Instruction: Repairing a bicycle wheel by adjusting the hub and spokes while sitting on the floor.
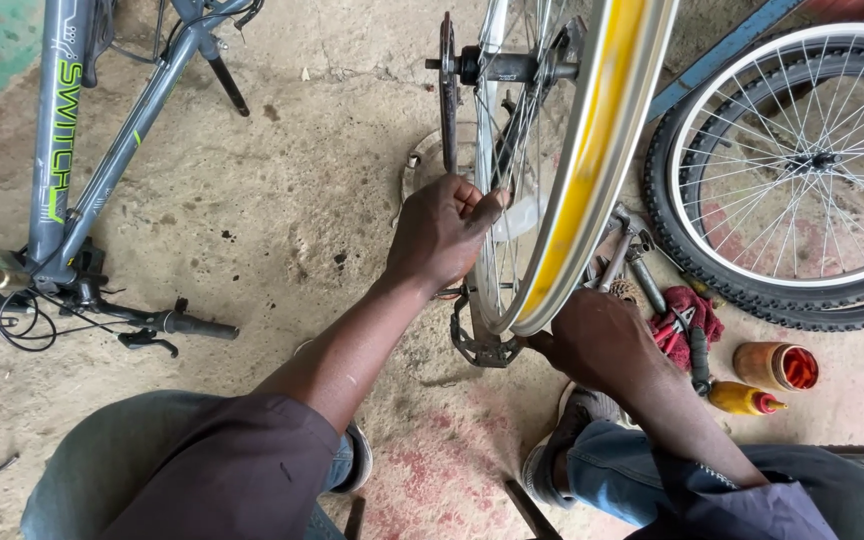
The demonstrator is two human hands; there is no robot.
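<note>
Head view of a bare bicycle wheel (562, 190), silver rim with a yellow inner band, standing upright on a concrete floor (282, 200) between the person's knees. The left hand (439, 232) is closed around the spokes just left of the rim, fingertips pinched on one spoke. The right hand (597, 340) rests curled against the lowest part of the rim; its fingers are hidden, so the grip cannot be judged. Right of the wheel lie a tyred wheel (792, 170), a red rag (687, 315) with tools, a yellow bottle (742, 398) and an orange jar (777, 365). Well to the left stands a grey bicycle frame (67, 140).
</note>
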